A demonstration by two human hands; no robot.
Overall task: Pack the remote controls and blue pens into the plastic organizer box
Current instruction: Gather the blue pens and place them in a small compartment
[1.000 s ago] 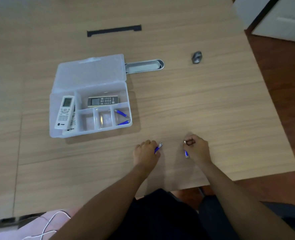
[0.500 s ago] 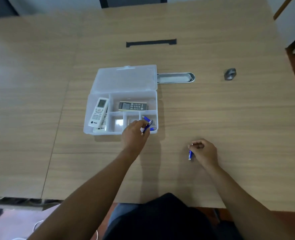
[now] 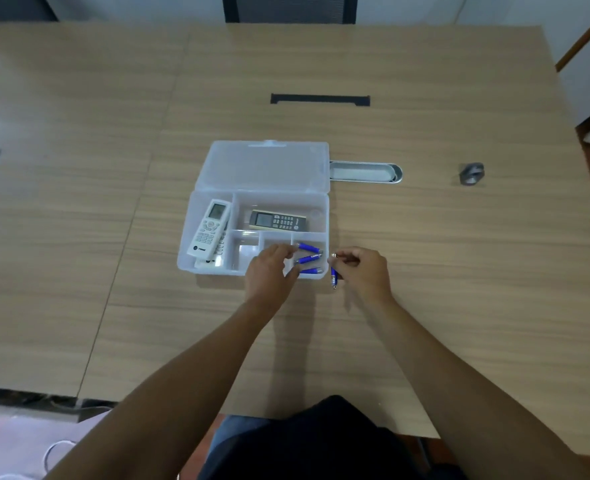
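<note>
Left hand (image 3: pixel 269 273) just dropped third blue pen (image 3: pixel 308 259) into clear plastic organizer box (image 3: pixel 323 221), fingers loosely spread; right hand (image 3: pixel 364 270), at box's 4 o'clock, arrives pinching last blue pen (image 3: pixel 333 276).

Sitting mid-surface (image 3: pixel 425 254): organizer box (image 3: pixel 186 251), lid (image 3: pixel 266 166) lying open behind. Resting in left compartment: two stacked remotes (image 3: pixel 210 228). Lying in rear compartment: another remote (image 3: pixel 278 220). Lying in front-right compartment: three pens (image 3: pixel 308 259). Hovering just right of box: right hand (image 3: pixel 364 273) gripping fourth pen (image 3: pixel 333 277). Reaching over front edge: left hand (image 3: pixel 269 273).
</note>
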